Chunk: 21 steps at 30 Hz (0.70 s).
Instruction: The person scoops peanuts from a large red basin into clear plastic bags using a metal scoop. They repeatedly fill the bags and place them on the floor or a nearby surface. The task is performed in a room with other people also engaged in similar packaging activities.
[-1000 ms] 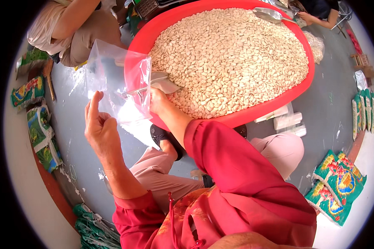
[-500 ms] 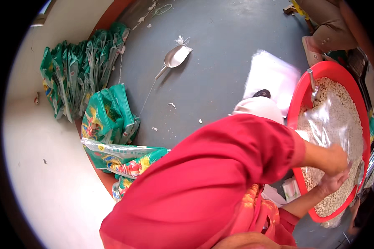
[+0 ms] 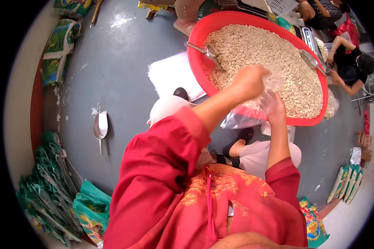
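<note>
Both of my hands are raised over the near side of a big red tub (image 3: pixel 200 35) filled with pale, flat seeds (image 3: pixel 253 45). Closed fingers of my left hand (image 3: pixel 251 81) grip the upper part of a clear plastic bag (image 3: pixel 244 118). Just below and to the right, my right hand (image 3: pixel 274 107) has its fingers curled up against the same bag, partly smeared by motion. The bag's lower part hangs by the tub's near rim, partly behind my left forearm. Two metal scoops, a left one (image 3: pixel 212 53) and a right one (image 3: pixel 309 59), rest in the seeds.
White plastic sheets or bags (image 3: pixel 172 76) lie left of the tub. Another metal scoop (image 3: pixel 100 126) is on the floor. Green printed bags (image 3: pixel 45 195) line the left wall. A co-worker (image 3: pixel 351 68) reaches in by the tub's right end; a scale (image 3: pixel 309 39) stands behind it.
My view has swung to the right, so the tub now sits nearer the middle. The clear bag, before spread over the seeds, now hangs from my hands at the near rim.
</note>
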Motion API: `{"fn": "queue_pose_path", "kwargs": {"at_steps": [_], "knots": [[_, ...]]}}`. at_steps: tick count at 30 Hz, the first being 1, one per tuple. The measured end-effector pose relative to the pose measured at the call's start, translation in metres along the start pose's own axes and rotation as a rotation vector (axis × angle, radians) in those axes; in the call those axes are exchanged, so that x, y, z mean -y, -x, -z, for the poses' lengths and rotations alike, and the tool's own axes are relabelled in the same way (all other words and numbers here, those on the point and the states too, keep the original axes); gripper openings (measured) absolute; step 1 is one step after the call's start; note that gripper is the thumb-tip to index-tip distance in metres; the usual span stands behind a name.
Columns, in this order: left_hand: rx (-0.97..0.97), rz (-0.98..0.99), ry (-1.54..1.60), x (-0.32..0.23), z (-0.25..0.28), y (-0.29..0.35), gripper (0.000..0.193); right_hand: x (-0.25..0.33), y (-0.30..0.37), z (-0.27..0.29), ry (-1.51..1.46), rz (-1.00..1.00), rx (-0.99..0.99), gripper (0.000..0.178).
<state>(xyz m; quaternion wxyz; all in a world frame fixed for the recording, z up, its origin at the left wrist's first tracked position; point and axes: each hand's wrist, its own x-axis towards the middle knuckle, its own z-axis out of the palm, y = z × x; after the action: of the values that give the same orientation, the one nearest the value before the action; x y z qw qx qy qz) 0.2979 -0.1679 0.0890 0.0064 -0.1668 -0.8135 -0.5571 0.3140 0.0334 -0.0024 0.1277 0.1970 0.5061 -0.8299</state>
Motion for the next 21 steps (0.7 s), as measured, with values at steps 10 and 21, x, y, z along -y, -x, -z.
{"fn": "queue_pose_path", "kwargs": {"at_steps": [10, 21], "knots": [[-0.63, 0.035, -0.649, 0.03, 0.134, 0.027, 0.047, -0.127, -0.161, -0.146, -0.318, -0.495, 0.15, 0.042], [-0.536, 0.129, -0.577, 0.019, 0.123, 0.018, 0.047, -0.154, -0.234, -0.23, -0.857, -0.581, -0.143, 0.033]]}}
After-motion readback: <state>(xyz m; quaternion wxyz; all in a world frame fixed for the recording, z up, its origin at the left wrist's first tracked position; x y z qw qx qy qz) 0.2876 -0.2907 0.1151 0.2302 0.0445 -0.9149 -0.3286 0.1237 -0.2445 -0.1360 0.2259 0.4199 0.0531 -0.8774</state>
